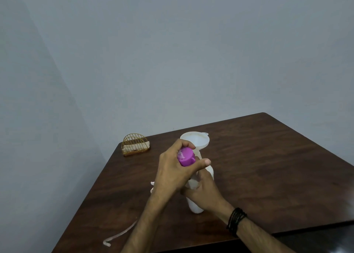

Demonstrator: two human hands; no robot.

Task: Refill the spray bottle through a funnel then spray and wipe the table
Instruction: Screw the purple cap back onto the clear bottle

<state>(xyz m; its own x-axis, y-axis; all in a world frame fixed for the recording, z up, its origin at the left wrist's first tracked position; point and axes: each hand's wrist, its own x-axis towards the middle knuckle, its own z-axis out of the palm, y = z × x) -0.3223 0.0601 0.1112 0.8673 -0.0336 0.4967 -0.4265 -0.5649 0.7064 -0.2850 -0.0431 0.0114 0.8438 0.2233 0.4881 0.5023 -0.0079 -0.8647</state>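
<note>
A white bottle (195, 207) stands upright near the middle of the dark wooden table (268, 166). My right hand (204, 192), with a black band on its wrist, is wrapped around the bottle's body. My left hand (172, 170) grips the purple cap (186, 157) at the bottle's top with fingers and thumb. Right behind my hands sits a white funnel (195, 140), its wide mouth up. What its spout stands in is hidden. A white spray-head part (152, 185) peeks out left of my left hand, and its thin tube (118, 235) lies on the table near the front left edge.
A gold wire napkin holder (135, 143) with pale napkins stands at the table's far left corner, close to the grey wall. The table's front edge runs under my forearms.
</note>
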